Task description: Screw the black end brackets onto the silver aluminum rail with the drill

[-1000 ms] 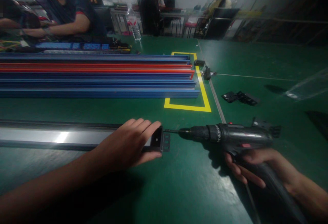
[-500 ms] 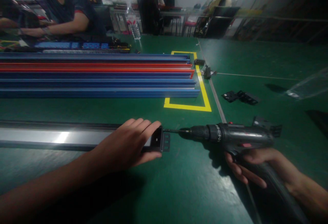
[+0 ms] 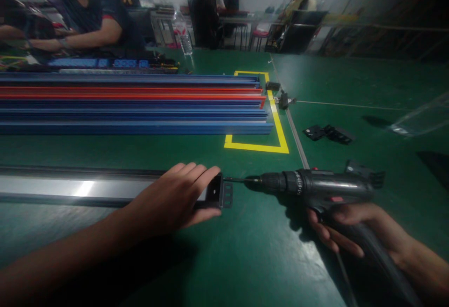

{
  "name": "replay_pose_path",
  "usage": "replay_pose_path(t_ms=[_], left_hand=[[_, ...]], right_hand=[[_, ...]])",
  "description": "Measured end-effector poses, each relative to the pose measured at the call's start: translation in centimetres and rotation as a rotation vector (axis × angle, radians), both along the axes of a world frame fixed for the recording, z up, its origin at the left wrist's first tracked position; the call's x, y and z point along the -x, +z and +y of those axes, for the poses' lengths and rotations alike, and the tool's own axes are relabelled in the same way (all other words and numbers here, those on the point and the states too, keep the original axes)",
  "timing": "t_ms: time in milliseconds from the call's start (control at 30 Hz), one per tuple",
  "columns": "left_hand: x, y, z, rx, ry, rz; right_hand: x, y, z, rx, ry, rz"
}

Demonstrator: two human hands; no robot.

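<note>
A long silver metal profile with dark edges (image 3: 70, 187) lies across the near side of the green table. My left hand (image 3: 178, 194) wraps around its right end, where a black end bracket with slots (image 3: 227, 194) sits. In my right hand (image 3: 343, 232) is a black cordless drill (image 3: 329, 189), held level with fingers around its handle. The drill's long thin bit (image 3: 236, 180) points left, its tip at the upper part of the end bracket. Whether the tip sits in a screw is too small to tell.
Blue and red profiles (image 3: 140, 127) lie side by side behind, ending within a yellow tape outline (image 3: 257, 149). Black brackets (image 3: 329, 134) lie to the right. A water bottle (image 3: 183, 33) stands at the back; clear plastic (image 3: 417, 120) is far right. Another person (image 3: 101, 17) sits back left.
</note>
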State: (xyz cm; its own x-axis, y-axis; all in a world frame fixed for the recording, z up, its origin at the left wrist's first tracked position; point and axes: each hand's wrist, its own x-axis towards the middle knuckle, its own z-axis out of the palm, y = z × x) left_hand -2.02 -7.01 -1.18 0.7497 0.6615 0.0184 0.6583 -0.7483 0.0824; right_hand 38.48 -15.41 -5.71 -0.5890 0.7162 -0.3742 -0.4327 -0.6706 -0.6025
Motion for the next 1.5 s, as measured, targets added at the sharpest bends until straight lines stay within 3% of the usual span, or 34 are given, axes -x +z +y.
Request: replay_pose_path(t_ms=[1000,1500], left_hand=[[0.0,0.0,-0.1,-0.015,-0.017,-0.005],[0.9,-0.7,-0.1,-0.120,-0.114,-0.079]], right_hand=[[0.2,0.8,0.2,0.028,0.028,-0.102],[0.5,1.2,0.2,-0.012,0.016,-0.102]])
